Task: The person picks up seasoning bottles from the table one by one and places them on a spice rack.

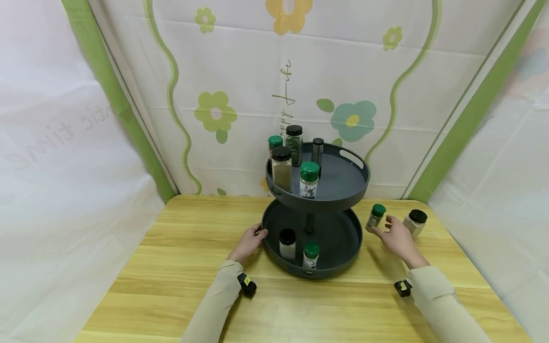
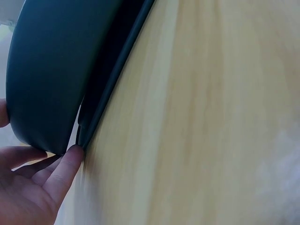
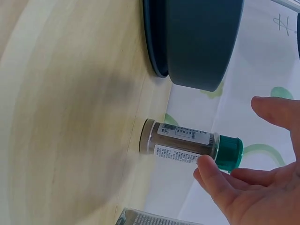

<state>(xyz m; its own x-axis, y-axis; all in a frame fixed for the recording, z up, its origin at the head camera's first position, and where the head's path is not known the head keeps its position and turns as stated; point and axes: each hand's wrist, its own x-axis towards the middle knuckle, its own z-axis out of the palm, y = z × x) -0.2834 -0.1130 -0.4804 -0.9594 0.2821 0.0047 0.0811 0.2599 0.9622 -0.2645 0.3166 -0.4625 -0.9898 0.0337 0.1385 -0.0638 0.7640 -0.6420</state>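
Observation:
A dark two-tier round spice rack (image 1: 319, 205) stands on the table. My left hand (image 1: 249, 243) holds the left side of its lower tray; in the left wrist view, the fingers (image 2: 63, 173) reach its base and the thumb is at the upper edge. At the right, my right hand (image 1: 398, 239) is beside an upright green-capped spice jar (image 1: 375, 218), thumb spread away and fingertips close against the jar (image 3: 183, 143); actual contact is unclear. Close to that hand is a black-capped spice jar (image 1: 414, 223), partly hidden behind it.
The upper tray (image 1: 343, 183) bears several spice jars, including a green-capped one (image 1: 309, 180), and a slim dark bottle (image 1: 317, 155). On the lower tray are a black-capped jar (image 1: 288, 245) and a green-capped jar (image 1: 310, 256). A printed curtain (image 1: 249, 62) hangs behind the wooden table (image 1: 180, 267).

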